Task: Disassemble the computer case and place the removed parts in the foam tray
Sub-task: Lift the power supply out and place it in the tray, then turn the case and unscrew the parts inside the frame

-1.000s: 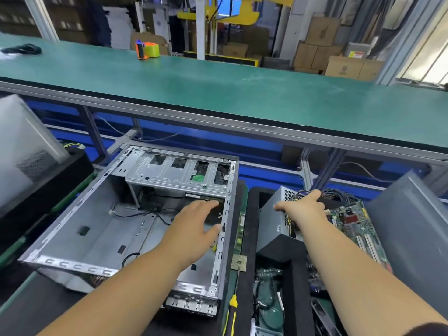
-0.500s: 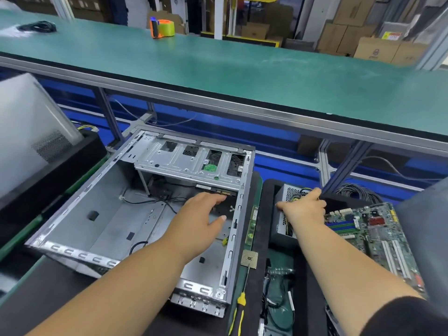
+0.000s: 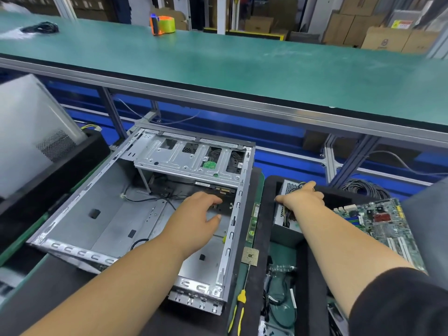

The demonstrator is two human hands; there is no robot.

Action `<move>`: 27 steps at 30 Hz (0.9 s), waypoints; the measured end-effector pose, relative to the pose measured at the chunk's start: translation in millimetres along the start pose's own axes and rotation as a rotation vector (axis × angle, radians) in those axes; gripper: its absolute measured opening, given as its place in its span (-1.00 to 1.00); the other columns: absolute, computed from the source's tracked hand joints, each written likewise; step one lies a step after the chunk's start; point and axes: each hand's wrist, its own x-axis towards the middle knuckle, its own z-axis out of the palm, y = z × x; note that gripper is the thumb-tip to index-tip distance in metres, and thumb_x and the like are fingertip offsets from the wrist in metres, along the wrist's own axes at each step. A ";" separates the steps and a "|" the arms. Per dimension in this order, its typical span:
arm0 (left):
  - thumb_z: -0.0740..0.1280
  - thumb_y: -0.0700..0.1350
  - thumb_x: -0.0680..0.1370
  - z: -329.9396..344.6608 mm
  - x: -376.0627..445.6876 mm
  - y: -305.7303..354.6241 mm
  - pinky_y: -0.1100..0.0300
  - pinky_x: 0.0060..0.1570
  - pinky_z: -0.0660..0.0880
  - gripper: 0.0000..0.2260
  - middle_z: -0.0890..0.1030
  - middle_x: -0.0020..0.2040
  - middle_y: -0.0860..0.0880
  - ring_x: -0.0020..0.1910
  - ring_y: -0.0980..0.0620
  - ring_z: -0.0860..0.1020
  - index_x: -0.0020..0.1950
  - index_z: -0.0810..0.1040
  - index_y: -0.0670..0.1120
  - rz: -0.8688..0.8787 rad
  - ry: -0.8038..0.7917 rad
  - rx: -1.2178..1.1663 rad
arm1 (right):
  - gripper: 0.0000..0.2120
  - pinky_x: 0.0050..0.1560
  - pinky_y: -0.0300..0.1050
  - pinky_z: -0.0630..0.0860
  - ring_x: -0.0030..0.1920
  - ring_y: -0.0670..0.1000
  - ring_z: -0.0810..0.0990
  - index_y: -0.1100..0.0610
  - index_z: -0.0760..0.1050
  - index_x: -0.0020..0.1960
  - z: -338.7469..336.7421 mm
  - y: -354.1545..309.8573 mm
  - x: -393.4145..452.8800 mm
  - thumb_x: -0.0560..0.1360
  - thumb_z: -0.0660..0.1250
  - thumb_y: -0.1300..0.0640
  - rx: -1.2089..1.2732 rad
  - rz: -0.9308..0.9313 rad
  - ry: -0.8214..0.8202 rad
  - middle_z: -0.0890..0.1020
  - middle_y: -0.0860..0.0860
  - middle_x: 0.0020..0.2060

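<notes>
The left hand (image 3: 196, 220) is reaching, fingers loosely apart, into the open grey metal computer case (image 3: 101, 214), while the right hand (image 3: 301, 198) is resting, fingers spread, on the silver boxy power supply (image 3: 282, 221) in the black foam tray (image 3: 260, 238).

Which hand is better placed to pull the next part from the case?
Left. The left hand is already inside the case, below the drive cage; the right hand rests on the power supply.
</notes>
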 end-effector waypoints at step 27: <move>0.36 -0.08 0.55 -0.1 2.7 1.0 0.24 0.13 0.34 -0.70 0.46 0.15 0.08 0.12 0.08 0.47 0.28 0.54 0.03 0.042 -0.040 0.001 | -0.21 0.50 0.18 -0.02 0.55 0.15 0.03 0.00 -0.04 0.59 8.8 70.7 -105.2 0.53 0.19 -0.31 -0.101 -0.611 0.367 0.11 0.12 0.55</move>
